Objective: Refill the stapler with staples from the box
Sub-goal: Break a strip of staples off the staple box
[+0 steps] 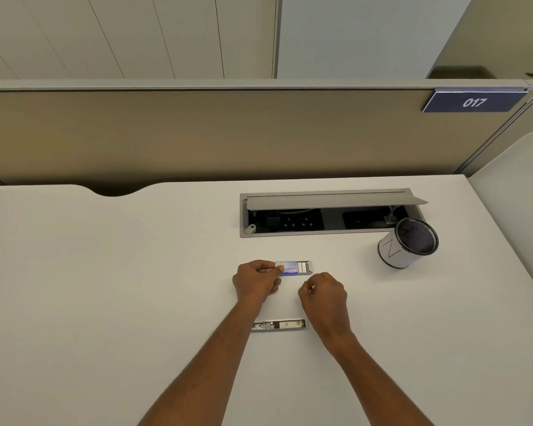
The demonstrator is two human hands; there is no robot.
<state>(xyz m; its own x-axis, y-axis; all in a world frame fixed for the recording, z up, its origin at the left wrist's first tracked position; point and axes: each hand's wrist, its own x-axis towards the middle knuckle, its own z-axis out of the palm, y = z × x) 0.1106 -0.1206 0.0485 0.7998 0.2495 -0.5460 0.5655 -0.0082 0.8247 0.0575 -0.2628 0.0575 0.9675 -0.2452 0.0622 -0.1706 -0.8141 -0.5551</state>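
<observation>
The staple box (293,268) lies on the white worktop (105,287), its tray slid partly out — the left hand (254,284) has its fingers clamped on the box's left end. Just right of the box, the right hand (322,292) pinches something small; what, I cannot tell. The stapler (279,325) lies nearer the person than the box, untouched.

My left hand (257,282) pinches the staple box (293,267) on the white tabletop (105,272), its inner tray slid out to the right. My right hand (323,293) is curled just beside it, fingertips together. The stapler (279,325) lies open nearer me, between my forearms.
</observation>
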